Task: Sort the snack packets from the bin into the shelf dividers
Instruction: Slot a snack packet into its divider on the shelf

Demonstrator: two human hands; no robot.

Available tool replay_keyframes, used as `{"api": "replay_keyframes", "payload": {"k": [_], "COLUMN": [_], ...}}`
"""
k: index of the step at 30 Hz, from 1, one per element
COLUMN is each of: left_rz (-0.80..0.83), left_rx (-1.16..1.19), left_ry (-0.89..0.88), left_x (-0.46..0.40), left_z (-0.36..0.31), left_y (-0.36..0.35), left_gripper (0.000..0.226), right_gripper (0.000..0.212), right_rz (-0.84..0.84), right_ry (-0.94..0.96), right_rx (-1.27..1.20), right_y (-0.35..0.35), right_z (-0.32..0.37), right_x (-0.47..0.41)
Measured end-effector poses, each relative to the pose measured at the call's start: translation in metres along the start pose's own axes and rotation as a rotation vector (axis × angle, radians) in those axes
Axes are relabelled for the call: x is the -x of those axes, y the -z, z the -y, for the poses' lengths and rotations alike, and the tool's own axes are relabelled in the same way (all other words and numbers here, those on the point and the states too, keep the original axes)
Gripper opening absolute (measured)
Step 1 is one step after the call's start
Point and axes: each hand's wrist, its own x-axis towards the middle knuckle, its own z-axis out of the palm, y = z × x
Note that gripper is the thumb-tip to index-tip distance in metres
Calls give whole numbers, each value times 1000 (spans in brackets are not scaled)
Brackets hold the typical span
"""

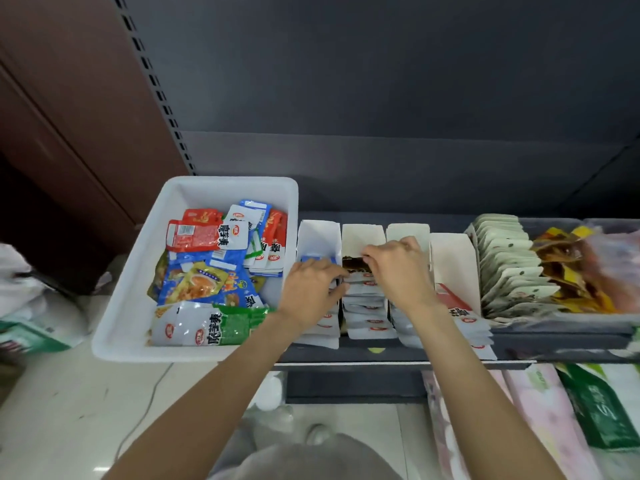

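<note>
Leftmost, a white bin (145, 271) is seen at the shelf's left end, holding a loose heap of snack packets (214, 268) in red, blue, green and yellow. Just right of it, four white card dividers (363, 237) are lined up on the dark shelf (381, 355), their long axes running front to back; each is part filled with white packets standing in file.

Left hand (313, 289): fingers curled at the wall between the first and second dividers, apparently pinching or steadying the stacked packets there; the exact hold is hidden by the knuckles. Right hand (398, 268): reached over the second divider, fingertips pinched on the top edge of a dark packet (355, 265) behind the white file.

Key relation: the dark packet lies between both hands, directly under the right fingertips, so the right hand is judged the nearer for seating it. The bin lies to the left, closer to the left hand for the following pick.

Further right, a row of pale pouches (509, 268) and some yellow-orange wrapped goods (571, 271) are noted.
</note>
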Motion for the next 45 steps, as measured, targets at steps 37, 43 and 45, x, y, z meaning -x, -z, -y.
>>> {"api": "replay_keyframes", "payload": {"k": [37, 43, 45], "left_rz": [-404, -433, -449], "left_rx": [1225, 1384, 1330], "left_ry": [808, 648, 632], "left_x": [104, 99, 98], "left_z": [106, 59, 54], "left_y": [102, 96, 94], "left_gripper": [40, 25, 22], "right_gripper": [27, 43, 39], "right_rz": [-214, -210, -173], "right_ry": [-84, 167, 165], "right_rx": [-616, -543, -553], "right_y": [-11, -17, -17], "right_z": [188, 183, 173], "right_x": [-24, 15, 23]}}
